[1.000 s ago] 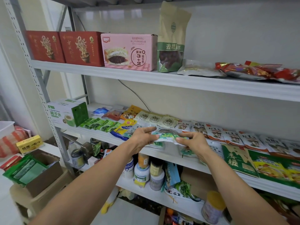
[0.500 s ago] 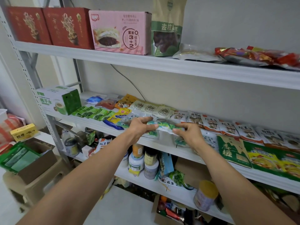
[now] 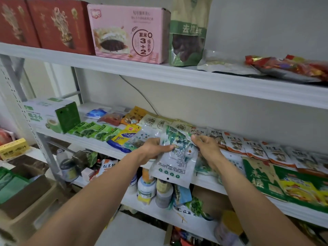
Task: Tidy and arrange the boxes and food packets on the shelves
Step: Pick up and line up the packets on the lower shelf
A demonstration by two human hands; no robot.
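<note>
At frame centre, both arms reach forward; the left hand (image 3: 154, 149) and right hand (image 3: 207, 147) pinch a clear food packet (image 3: 174, 158), tilted over the middle shelf (image 3: 209, 180).

Small print on held packet (image 3: 174, 157) blurred; leftmost red box (image 3: 15, 22) cut by frame edge.

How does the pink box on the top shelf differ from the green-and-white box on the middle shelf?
The pink box shows a filled bun and "3+2"; the green-and-white box shows a cup. The pink box sits pressed between a red box and an upright date pouch; the green-and-white box stands at its shelf's left end beside flat green packets. Both stand upright near their shelf's front edge.
</note>
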